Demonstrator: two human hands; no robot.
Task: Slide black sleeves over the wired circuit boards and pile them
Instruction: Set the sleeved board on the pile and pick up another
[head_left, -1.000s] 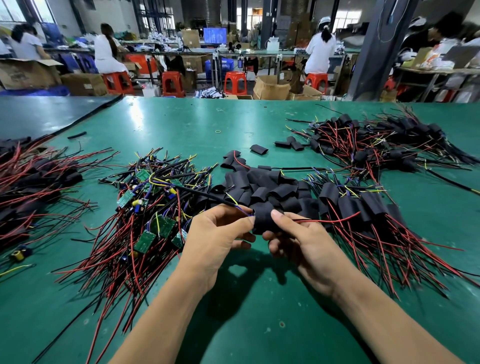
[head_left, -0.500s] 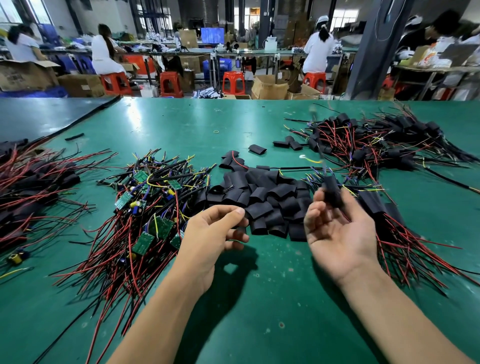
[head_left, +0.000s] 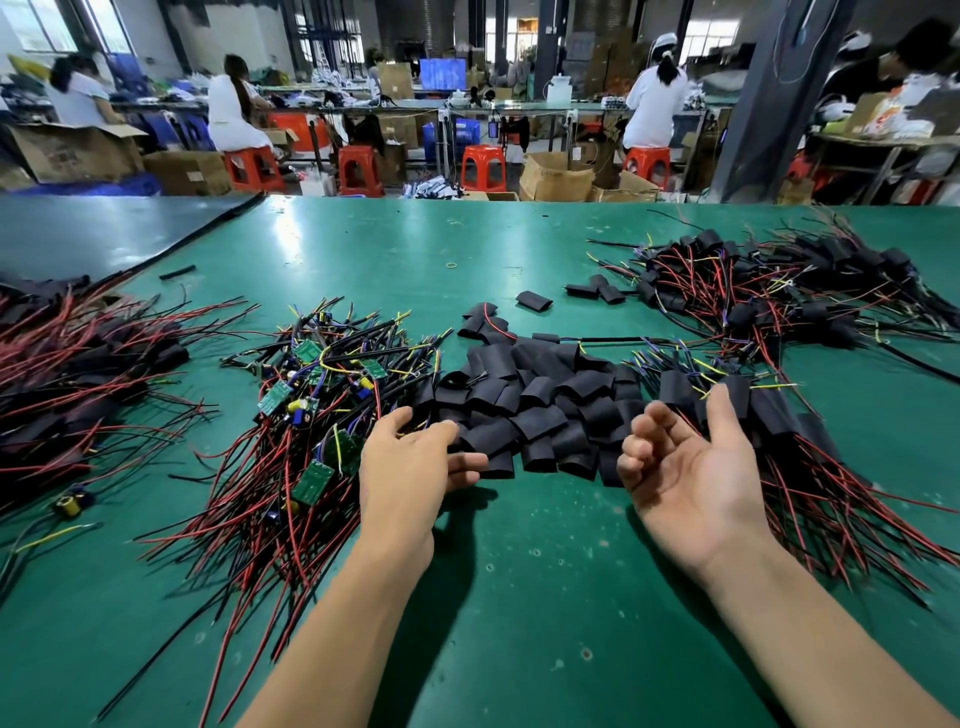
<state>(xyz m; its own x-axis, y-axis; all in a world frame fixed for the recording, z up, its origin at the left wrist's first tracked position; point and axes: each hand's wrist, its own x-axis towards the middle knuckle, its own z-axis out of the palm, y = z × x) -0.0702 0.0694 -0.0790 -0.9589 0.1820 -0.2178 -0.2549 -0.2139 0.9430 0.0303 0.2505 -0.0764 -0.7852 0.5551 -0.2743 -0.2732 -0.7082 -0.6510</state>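
A heap of bare green circuit boards (head_left: 311, 395) with red, black and yellow wires lies left of centre on the green table (head_left: 519, 597). Loose black sleeves (head_left: 524, 405) are heaped in the middle. Sleeved boards with red wires (head_left: 779, 421) are piled at the right. My left hand (head_left: 410, 467) hovers palm down between the bare boards and the sleeves, fingers relaxed, holding nothing. My right hand (head_left: 685, 467) is palm up beside the sleeved pile, fingers loosely curled and empty.
A second pile of sleeved boards (head_left: 769, 291) lies at the far right, another dark wired bundle (head_left: 67, 374) at the far left. A few stray sleeves (head_left: 535, 300) lie behind the heap. Several seated people, red stools and cardboard boxes are beyond the table.
A second ago both hands held a sleeved board. My right hand carried it right and let it go on the sleeved pile; now that hand is empty. My left hand moved slightly toward the bare boards.
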